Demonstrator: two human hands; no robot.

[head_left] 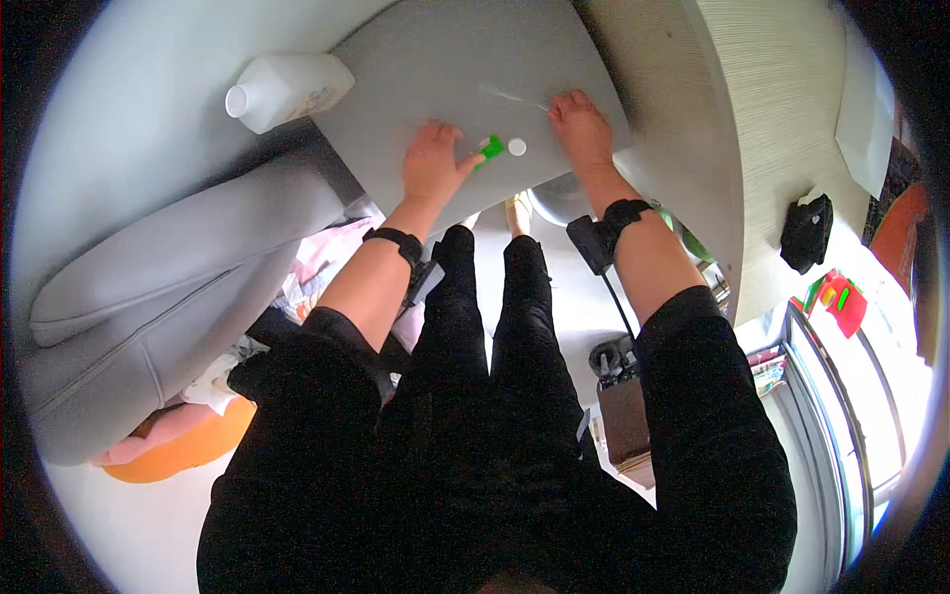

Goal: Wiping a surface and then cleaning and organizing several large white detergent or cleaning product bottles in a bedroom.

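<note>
My left hand (431,163) rests over the grey surface (416,69), thumb spread away from the fingers. Its thumb tip reaches the edge of a small green object (492,148), whose exact kind I cannot make out. Just right of that lies a small round white piece, like a cap (517,147). Farther right, my right hand (582,131) has its fingers drawn together at the end of a thin pale strand (517,97). This strand stretches leftward above the grey surface, faint and partly lost against it.
A white plastic bottle (287,91) lies at the far left of the surface. A grey padded seat (178,257) stands to the left. On the right are a pale wood-grain top (782,129) and a black pouch (807,233) on it. A cardboard box (625,421) sits below.
</note>
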